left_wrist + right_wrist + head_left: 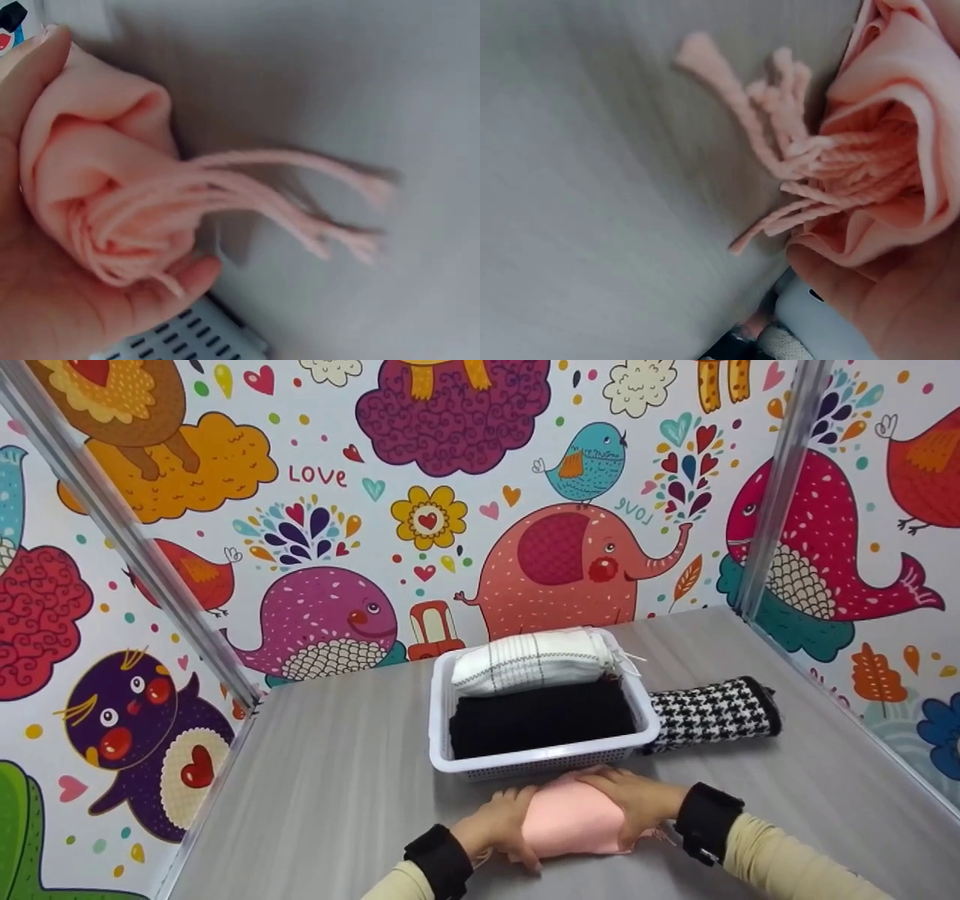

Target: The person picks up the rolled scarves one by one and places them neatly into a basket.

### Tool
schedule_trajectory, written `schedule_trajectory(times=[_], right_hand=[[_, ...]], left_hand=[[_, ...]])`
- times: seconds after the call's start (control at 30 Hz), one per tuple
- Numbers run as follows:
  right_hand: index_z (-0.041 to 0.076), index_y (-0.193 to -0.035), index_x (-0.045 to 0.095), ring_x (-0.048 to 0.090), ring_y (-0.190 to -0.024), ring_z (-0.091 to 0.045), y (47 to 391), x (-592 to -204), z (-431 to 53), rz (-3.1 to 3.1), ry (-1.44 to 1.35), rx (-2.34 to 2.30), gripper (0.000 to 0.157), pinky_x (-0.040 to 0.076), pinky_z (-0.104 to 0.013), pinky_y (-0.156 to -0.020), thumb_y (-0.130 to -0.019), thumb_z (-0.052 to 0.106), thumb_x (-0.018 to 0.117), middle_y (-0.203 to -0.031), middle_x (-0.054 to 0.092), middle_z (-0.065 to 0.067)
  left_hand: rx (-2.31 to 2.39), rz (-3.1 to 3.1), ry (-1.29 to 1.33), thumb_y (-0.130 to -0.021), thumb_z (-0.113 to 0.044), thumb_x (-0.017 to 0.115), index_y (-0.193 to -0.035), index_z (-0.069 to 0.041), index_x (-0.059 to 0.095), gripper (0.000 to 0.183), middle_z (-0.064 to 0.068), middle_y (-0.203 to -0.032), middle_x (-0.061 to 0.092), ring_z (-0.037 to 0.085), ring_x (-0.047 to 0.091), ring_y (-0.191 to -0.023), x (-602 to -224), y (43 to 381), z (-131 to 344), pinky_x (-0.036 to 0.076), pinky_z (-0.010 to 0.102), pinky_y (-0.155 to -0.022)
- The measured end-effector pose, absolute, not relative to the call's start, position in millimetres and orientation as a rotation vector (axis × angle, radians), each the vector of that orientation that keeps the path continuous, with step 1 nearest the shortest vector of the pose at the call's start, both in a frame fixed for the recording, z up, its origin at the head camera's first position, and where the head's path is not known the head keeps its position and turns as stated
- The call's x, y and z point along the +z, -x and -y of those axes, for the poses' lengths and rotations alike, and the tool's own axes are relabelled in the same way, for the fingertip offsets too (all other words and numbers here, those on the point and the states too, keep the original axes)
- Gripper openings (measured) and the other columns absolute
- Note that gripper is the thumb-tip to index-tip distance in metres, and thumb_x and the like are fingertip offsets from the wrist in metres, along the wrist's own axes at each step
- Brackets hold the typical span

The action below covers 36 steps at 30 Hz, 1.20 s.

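A rolled pink scarf (574, 817) with twisted fringe lies on the table in front of the basket. At its left end my left hand (501, 826) grips it, fingers curled over the far side and thumb on the near side. The right hand (637, 799) holds the opposite end in the same way. Fringe strands (277, 187) spill from the roll's end in the left wrist view. In the right wrist view, more fringe (795, 150) hangs out of the folded pink cloth (900, 75).
Just beyond the scarf stands a white plastic basket (544, 757) holding a rolled black cloth (544, 720) and a white checked scarf (536, 660). A black-and-white houndstooth roll (712, 712) lies against the basket's right side. Cartoon-printed walls (435, 450) enclose the grey table (337, 780).
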State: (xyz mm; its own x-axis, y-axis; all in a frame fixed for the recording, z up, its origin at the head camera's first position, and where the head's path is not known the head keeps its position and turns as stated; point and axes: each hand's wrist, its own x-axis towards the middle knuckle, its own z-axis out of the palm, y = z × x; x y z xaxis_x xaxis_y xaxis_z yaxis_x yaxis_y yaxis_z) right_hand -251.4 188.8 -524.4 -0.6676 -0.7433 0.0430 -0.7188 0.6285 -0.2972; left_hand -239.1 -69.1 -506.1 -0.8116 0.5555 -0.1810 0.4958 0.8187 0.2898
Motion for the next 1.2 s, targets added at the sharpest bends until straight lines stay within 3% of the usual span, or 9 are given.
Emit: schedule_trajectory(times=[0.2, 0.43, 0.67, 0.97, 1.2], right_hand=[[0.012, -0.129, 0.042, 0.05, -0.093, -0.022, 250, -525, -187, -2.796, 1.226, -0.468, 0.09, 0.046, -0.038, -0.078, -0.048, 0.021, 0.08, -0.108, 0.052, -0.01], [0.014, -0.117, 0.046, 0.058, -0.089, -0.023, 250, -521, -189, -2.777, 1.185, -0.588, 0.068, 0.048, -0.038, -0.073, -0.056, 0.012, 0.077, -0.101, 0.058, -0.008], [0.014, -0.108, 0.051, 0.06, -0.079, -0.018, 238, -510, -191, -2.866, 1.317, -0.604, 0.056, 0.049, -0.033, -0.063, -0.056, 0.005, 0.069, -0.094, 0.061, -0.003], [0.014, -0.108, 0.053, 0.06, -0.074, -0.015, 230, -451, -195, -3.016, 1.416, -0.483, 0.053, 0.049, -0.032, -0.058, -0.058, 0.008, 0.069, -0.091, 0.061, -0.001], [0.01, -0.113, 0.053, 0.059, -0.08, -0.019, 253, -404, -197, -3.021, 1.341, -0.546, 0.052, 0.051, -0.037, -0.064, -0.064, 0.007, 0.069, -0.096, 0.06, -0.005]], left_hand=[[0.398, -2.82, -0.853, -0.047, -0.031, 0.086, -0.121, -0.007, 0.047, 0.087, 0.011, -0.103, 0.055, 0.024, 0.055, -0.089, -516, 240, 73, 0.047, 0.033, -0.077], [0.578, -2.848, -0.838, -0.045, -0.017, 0.082, -0.107, -0.013, 0.05, 0.07, 0.001, -0.089, 0.056, 0.014, 0.054, -0.077, -517, 243, 73, 0.045, 0.029, -0.066], [0.637, -2.883, -0.889, -0.047, -0.019, 0.081, -0.104, -0.016, 0.052, 0.064, -0.002, -0.087, 0.058, 0.009, 0.052, -0.074, -510, 236, 77, 0.044, 0.027, -0.062], [0.618, -3.047, -1.001, -0.056, -0.033, 0.078, -0.104, -0.016, 0.054, 0.057, -0.004, -0.09, 0.061, 0.01, 0.058, -0.079, -463, 228, 78, 0.048, 0.027, -0.062], [0.723, -3.104, -0.969, -0.055, -0.033, 0.079, -0.108, -0.013, 0.056, 0.061, 0.002, -0.095, 0.062, 0.016, 0.058, -0.082, -417, 248, 76, 0.046, 0.032, -0.067]])
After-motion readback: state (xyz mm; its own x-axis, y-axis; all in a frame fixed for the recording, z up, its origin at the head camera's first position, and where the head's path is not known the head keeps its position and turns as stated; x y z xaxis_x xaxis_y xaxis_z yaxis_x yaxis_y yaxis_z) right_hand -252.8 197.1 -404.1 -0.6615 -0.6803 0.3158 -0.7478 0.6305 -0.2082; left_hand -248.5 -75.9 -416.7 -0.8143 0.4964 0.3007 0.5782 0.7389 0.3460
